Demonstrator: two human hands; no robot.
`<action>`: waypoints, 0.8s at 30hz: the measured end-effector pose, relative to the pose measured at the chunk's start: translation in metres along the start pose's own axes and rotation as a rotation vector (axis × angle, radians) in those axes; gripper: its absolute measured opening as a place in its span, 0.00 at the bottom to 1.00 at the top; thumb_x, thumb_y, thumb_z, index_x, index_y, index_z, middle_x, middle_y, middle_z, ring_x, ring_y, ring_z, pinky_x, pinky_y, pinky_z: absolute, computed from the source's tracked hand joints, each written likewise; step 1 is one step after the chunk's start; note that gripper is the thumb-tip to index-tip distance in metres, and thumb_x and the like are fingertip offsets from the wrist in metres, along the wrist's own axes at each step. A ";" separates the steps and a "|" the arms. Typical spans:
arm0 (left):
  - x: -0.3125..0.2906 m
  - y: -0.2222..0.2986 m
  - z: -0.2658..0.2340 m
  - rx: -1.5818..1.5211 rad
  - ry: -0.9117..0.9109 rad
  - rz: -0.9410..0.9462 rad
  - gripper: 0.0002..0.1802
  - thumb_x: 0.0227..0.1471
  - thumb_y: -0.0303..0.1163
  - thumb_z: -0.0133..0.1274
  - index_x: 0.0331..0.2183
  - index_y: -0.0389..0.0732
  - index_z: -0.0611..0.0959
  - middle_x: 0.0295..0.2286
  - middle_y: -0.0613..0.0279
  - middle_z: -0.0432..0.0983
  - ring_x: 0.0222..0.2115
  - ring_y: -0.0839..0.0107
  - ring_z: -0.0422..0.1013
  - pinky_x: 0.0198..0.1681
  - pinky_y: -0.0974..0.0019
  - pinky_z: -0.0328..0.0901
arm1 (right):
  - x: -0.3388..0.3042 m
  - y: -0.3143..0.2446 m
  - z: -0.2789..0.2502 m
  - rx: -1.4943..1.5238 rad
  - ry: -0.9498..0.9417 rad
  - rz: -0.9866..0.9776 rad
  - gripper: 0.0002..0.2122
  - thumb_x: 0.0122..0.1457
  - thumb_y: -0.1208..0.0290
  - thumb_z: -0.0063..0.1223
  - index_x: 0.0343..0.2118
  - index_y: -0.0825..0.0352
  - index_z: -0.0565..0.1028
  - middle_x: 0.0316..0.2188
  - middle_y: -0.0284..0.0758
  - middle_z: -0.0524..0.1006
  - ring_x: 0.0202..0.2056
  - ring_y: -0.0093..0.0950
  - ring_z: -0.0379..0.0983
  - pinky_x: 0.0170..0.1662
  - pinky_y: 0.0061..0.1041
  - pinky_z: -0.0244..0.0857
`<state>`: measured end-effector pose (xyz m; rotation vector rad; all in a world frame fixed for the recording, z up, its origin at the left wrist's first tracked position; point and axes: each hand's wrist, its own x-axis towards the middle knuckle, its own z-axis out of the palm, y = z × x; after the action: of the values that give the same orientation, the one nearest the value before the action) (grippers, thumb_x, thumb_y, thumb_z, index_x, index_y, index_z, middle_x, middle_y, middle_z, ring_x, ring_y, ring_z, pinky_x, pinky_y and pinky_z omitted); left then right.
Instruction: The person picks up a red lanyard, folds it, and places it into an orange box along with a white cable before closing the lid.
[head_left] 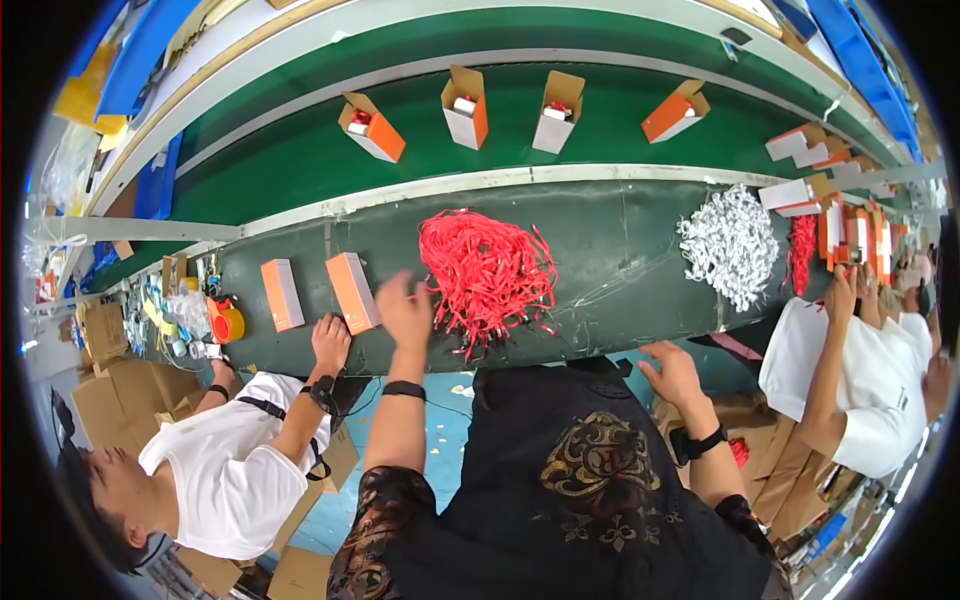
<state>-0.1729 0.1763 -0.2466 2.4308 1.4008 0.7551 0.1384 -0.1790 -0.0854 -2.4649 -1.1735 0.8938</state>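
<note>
My left hand [404, 312] is over the work table, between an orange-and-white carton [354, 292] and a tangled heap of red cords [487, 272]. Its fingers look apart, and I see nothing in them. At the table's near edge my right hand [672, 372] is open and holds nothing, its thumb spread from the fingers. A second slim orange-and-white carton [282, 295] lies further left. To the right of the red heap is a pile of white cords [730, 246].
Several open cartons stand on a green conveyor belt [300, 150] beyond a pale rail [530, 176]. At left, a co-worker's hand [331, 342] rests by the cartons, near an orange tape dispenser [226, 322]. Another co-worker's hand [842, 292] is at right, beside grouped cartons and red cords [801, 252].
</note>
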 end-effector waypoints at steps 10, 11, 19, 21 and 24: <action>0.000 0.072 0.016 0.054 -0.315 0.292 0.08 0.40 0.31 0.63 0.29 0.50 0.86 0.33 0.65 0.74 0.39 0.61 0.70 0.41 0.56 0.65 | -0.004 0.001 0.000 -0.012 0.026 -0.059 0.12 0.53 0.67 0.61 0.39 0.65 0.79 0.36 0.41 0.79 0.40 0.44 0.75 0.43 0.39 0.69; 0.002 0.071 0.015 0.045 -0.353 0.295 0.09 0.40 0.31 0.63 0.29 0.51 0.86 0.34 0.65 0.74 0.39 0.61 0.70 0.41 0.56 0.65 | -0.003 0.004 0.001 -0.025 0.031 -0.080 0.11 0.53 0.67 0.60 0.39 0.65 0.79 0.36 0.41 0.79 0.40 0.44 0.75 0.43 0.38 0.69; 0.022 0.116 -0.064 -0.295 0.015 0.392 0.07 0.44 0.28 0.63 0.31 0.43 0.85 0.34 0.61 0.79 0.37 0.62 0.74 0.42 0.59 0.67 | -0.002 0.027 -0.009 -0.002 0.060 -0.092 0.11 0.52 0.68 0.60 0.38 0.65 0.79 0.36 0.42 0.78 0.40 0.44 0.74 0.43 0.39 0.69; 0.020 0.126 -0.088 -0.600 0.033 -0.004 0.06 0.51 0.25 0.59 0.34 0.38 0.83 0.34 0.58 0.79 0.33 0.66 0.76 0.40 0.65 0.69 | 0.000 0.036 -0.008 -0.013 0.070 -0.150 0.11 0.52 0.68 0.60 0.38 0.65 0.79 0.35 0.42 0.78 0.40 0.44 0.74 0.44 0.39 0.69; 0.033 0.138 -0.122 -0.736 0.127 0.071 0.06 0.55 0.21 0.54 0.37 0.34 0.80 0.33 0.56 0.79 0.33 0.71 0.76 0.39 0.70 0.70 | 0.006 0.041 -0.010 -0.007 0.065 -0.180 0.12 0.52 0.68 0.60 0.39 0.65 0.80 0.35 0.41 0.78 0.40 0.44 0.74 0.44 0.39 0.69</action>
<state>-0.1241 0.1274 -0.0726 1.8771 0.8501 1.2002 0.1726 -0.2004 -0.0995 -2.3300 -1.3513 0.7546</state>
